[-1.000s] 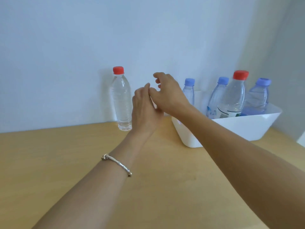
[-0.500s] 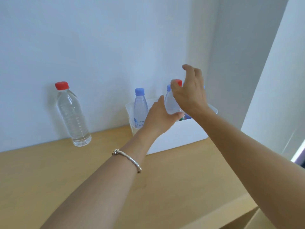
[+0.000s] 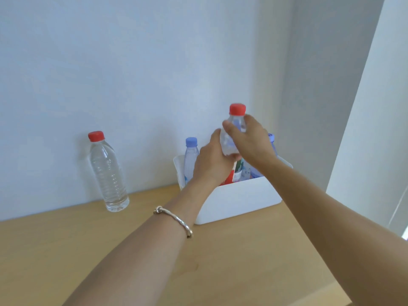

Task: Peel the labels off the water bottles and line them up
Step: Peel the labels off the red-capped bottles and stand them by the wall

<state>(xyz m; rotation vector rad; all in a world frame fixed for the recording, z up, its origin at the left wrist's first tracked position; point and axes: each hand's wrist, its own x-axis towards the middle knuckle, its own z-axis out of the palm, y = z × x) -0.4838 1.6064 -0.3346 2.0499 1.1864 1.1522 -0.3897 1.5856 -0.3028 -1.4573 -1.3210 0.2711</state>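
Now, labelled bottle (image 3: 228,143): upright, red cap (image 3: 237,109) up.
Your left hand (image 3: 210,165): grips its body.
Your right hand (image 3: 251,141): grasps its shoulder.

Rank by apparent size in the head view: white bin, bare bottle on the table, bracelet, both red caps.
1. white bin
2. bare bottle
3. bracelet, though nearer the camera
4. bare bottle's red cap and held bottle's red cap: alike, not ranked

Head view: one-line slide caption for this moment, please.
The left hand and right hand grip a red-capped labelled bottle in the white bin; a bare bottle stands apart.
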